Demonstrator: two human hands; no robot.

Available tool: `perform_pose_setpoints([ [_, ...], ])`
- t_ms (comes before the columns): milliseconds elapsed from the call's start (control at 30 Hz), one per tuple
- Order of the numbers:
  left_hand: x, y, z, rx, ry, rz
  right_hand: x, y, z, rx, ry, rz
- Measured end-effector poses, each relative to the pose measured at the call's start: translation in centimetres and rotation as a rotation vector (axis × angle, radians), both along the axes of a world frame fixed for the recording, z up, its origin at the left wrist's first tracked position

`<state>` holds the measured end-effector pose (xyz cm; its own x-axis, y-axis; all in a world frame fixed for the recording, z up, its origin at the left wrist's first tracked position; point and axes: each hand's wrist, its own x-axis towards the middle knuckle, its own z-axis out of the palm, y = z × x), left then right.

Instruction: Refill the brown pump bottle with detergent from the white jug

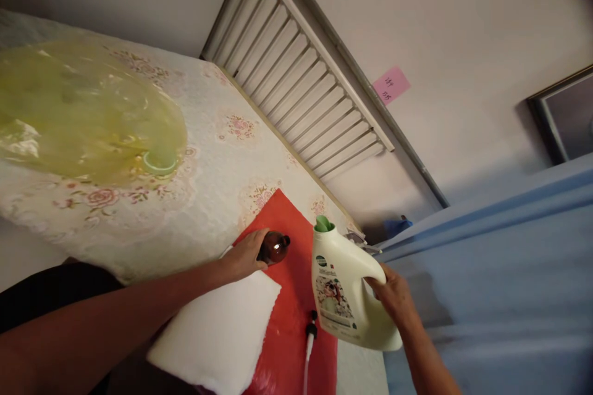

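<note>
My left hand [249,254] is closed around a dark brown bottle [277,248] with its top facing me. My right hand [394,297] grips the handle of a pale green detergent jug [343,296], which has a printed label and a green pour spout with no cap on it. The jug is held just right of the brown bottle, its spout apart from the bottle's mouth. Below, a black pump head [311,328] with a white tube lies on a red mat [282,345]. A white paper towel [222,327] lies under my left forearm, partly over the mat.
A floral tablecloth [208,197] covers the table. A yellow plastic bag [88,111] with a pale green ring [160,163] sits at the left. A white radiator [301,68] stands behind the table edge, and blue fabric [500,284] fills the right side.
</note>
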<state>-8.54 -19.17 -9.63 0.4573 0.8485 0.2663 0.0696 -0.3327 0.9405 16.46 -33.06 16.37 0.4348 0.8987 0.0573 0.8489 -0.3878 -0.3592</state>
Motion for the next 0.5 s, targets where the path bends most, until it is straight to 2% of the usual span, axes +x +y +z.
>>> perform_pose_setpoints([
  [267, -0.14, 0.0, 0.27, -0.007, 0.059, -0.016, 0.18, -0.37, 0.09, -0.162, -0.255, 0.153],
  [500, -0.05, 0.08, -0.06, 0.003, 0.027, -0.011, 0.07, -0.53, 0.12, -0.275, -0.385, 0.197],
])
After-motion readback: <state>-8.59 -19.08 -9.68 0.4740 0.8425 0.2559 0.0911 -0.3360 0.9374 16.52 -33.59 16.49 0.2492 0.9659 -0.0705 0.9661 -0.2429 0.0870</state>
